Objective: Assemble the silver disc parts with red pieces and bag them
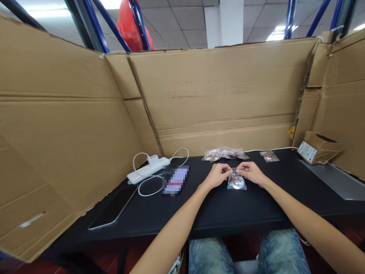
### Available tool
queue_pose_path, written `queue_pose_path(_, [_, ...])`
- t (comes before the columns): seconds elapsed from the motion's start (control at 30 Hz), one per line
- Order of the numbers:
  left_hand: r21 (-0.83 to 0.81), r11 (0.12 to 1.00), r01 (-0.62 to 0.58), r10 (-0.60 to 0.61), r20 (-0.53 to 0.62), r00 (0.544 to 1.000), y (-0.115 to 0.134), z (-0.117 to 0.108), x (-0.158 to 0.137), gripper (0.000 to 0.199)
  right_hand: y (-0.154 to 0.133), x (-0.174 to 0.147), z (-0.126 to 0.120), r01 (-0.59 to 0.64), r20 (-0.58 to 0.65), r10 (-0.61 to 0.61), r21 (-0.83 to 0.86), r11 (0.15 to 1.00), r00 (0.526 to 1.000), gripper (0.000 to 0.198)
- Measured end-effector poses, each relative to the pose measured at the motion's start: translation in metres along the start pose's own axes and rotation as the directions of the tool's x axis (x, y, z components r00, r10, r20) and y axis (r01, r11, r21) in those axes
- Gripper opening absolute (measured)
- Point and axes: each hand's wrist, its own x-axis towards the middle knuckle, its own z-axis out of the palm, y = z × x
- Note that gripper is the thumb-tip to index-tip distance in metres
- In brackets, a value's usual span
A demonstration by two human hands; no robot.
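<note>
left fingers (pixel 228 172), right fingers (pixel 241 169): pinching clear bag (pixel 237 181) | top corners hidden | contents (pixel 238 184) indistinct

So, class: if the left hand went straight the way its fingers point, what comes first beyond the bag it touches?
Probably the right hand, facing the left hand across the top of the clear bag; depth is unclear.

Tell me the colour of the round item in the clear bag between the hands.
The round item is silver, seen in the head view.
</note>
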Motion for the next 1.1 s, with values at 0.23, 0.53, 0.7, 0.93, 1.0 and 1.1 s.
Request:
queue_pose_path(0.23, [0.129,0.991,-0.018,0.020,-0.016,1.000,0.008,-0.004,-0.004,0.024,0.003,0.000,-0.001,-0.009,-0.040,0.008,-0.009,1.000,0.999,0.035])
queue_pose_path(0.53, [0.274,0.960,-0.051,0.080,-0.095,0.992,0.024,0.000,-0.011,0.022,-0.001,-0.010,0.002,0.029,-0.108,-0.026,0.023,0.999,0.994,0.036])
queue_pose_path(0.7, [0.307,0.949,-0.064,0.132,-0.206,0.970,0.037,0.008,-0.019,0.018,-0.005,-0.025,0.007,0.083,-0.169,-0.072,0.062,0.995,0.983,0.039])
queue_pose_path(0.93, [0.187,0.980,-0.063,0.109,-0.247,0.963,0.045,0.030,-0.027,0.013,-0.003,-0.044,0.007,0.088,-0.209,-0.065,0.099,0.991,0.976,0.038])
queue_pose_path(1.0, [0.167,0.985,-0.051,0.095,-0.268,0.959,0.047,0.035,-0.030,0.014,-0.003,-0.048,0.007,0.085,-0.217,-0.059,0.109,0.990,0.974,0.038])
queue_pose_path(1.1, [0.147,0.988,-0.044,0.084,-0.276,0.957,0.049,0.040,-0.033,0.015,-0.004,-0.053,0.006,0.086,-0.238,-0.055,0.122,0.989,0.970,0.036])
